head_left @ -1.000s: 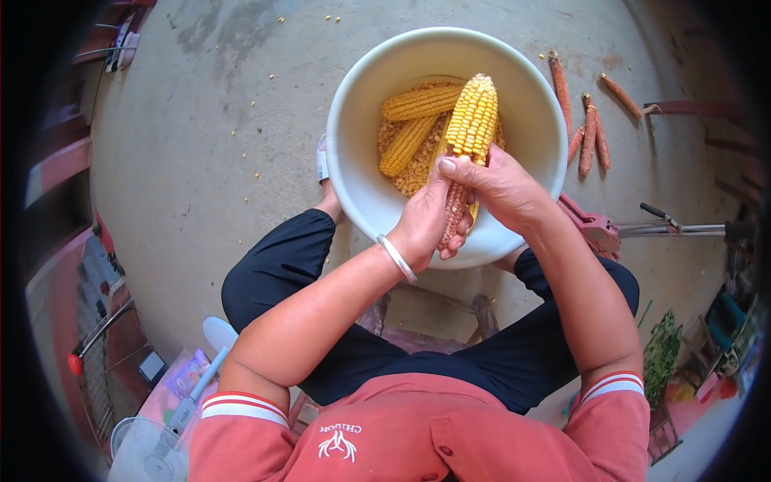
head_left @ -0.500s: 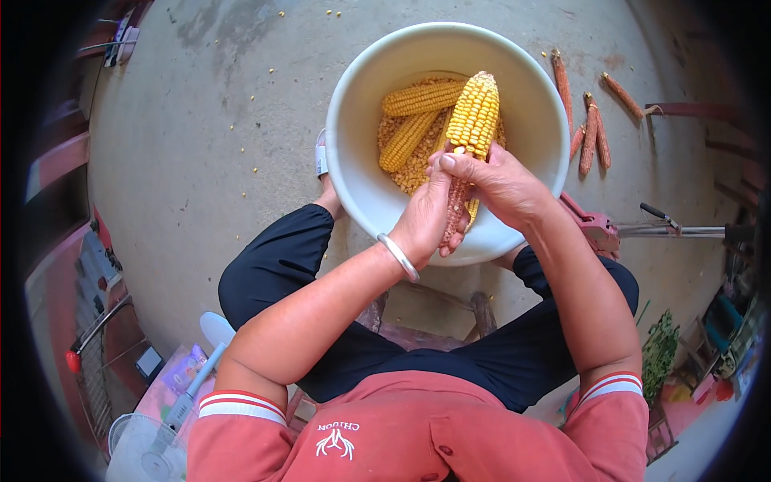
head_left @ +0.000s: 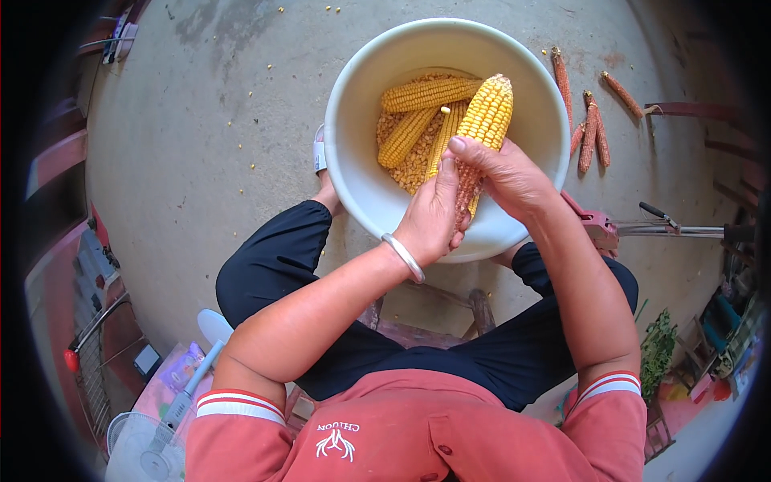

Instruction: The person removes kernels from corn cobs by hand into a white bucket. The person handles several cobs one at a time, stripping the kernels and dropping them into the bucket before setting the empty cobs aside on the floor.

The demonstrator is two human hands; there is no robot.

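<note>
the shelling of the ear of maize (head_left: 487, 108) is partway along; its lower part is stripped to rough reddish cob, while its upper part keeps tight rows of glossy yellow kernels up to a pale, blunt tip; the ear is held tilted over the pale plastic tub (head_left: 530, 92); the left hand (head_left: 431, 215) is wrapped around the bare lower end, and the right hand (head_left: 514, 178) is clamped on the middle, its thumb near the edge of the remaining kernels; the two hands are close together on the one ear.

inside the round, smooth-walled tub, at least three long, tapering unshelled ears (head_left: 430, 95) appear left to do, their surfaces evenly beaded; they rest on a grainy bed of loose kernels (head_left: 411, 174), which looks like the work done; one pale kernel (head_left: 445, 109) shows above them, whether resting or falling i cannot tell.

on the dull grey concrete floor (head_left: 177, 161), several slim, rust-red stripped cobs (head_left: 589, 145) lie right of the tub, dry and pitted.
</note>
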